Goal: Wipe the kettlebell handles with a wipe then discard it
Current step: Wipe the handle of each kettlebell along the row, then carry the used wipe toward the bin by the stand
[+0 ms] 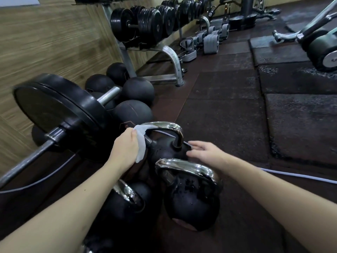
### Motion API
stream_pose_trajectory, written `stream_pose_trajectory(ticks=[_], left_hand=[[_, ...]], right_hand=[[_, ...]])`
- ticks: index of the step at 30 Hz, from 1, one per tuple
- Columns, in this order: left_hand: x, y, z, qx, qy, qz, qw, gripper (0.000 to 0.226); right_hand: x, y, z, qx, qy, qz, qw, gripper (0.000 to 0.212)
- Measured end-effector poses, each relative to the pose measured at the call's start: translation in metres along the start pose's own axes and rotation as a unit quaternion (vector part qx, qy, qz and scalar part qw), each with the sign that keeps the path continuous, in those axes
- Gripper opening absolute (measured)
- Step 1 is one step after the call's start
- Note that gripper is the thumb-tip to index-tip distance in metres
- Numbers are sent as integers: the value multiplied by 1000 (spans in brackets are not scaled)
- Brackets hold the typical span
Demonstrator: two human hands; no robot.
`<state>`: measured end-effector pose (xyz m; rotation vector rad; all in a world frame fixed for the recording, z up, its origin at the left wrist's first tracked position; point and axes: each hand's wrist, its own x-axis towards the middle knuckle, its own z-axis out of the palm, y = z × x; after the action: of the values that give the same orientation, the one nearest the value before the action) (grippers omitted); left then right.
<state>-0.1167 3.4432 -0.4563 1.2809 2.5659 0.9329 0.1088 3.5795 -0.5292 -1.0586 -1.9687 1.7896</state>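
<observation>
- The left hand grips a white wipe, its fingers curled round the cloth and pressing it against the left end of the chrome handle of the far kettlebell.
- That kettlebell stands on the dark rubber floor, at about 12 o'clock from the nearest one; the wipe drapes over the handle's bend and hangs down along the left post.
- The right hand has its fingers relaxed and spread fairly wide, holding nothing; the fingertips lie at the right shoulder of the far kettlebell's black body (whether they truly touch it cannot be told, as the hand is blurred).
- A second kettlebell sits just in front, its chrome handle between the two forearms, water droplets on its black body.
- A third kettlebell leans at about 9 o'clock from the second, touching or nearly touching it.
- At 10 o'clock lies a barbell with a black plate, and beyond it a cluster of black medicine balls along the wood-panelled wall.
- A dumbbell rack stands at 12 o'clock, further along the wall.
- A thin pale cable runs across the floor at 3 o'clock.
</observation>
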Motion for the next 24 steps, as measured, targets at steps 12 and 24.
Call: stream_pose_trajectory(ticks=[12, 24], left_hand=[[-150, -67, -173, -145, 71, -98, 982, 42], [-249, -123, -349, -123, 234, -104, 959, 36]], right_hand=[[-111, -114, 91, -242, 19, -157, 957, 60], [-195, -306, 315, -431, -115, -381, 810, 69]])
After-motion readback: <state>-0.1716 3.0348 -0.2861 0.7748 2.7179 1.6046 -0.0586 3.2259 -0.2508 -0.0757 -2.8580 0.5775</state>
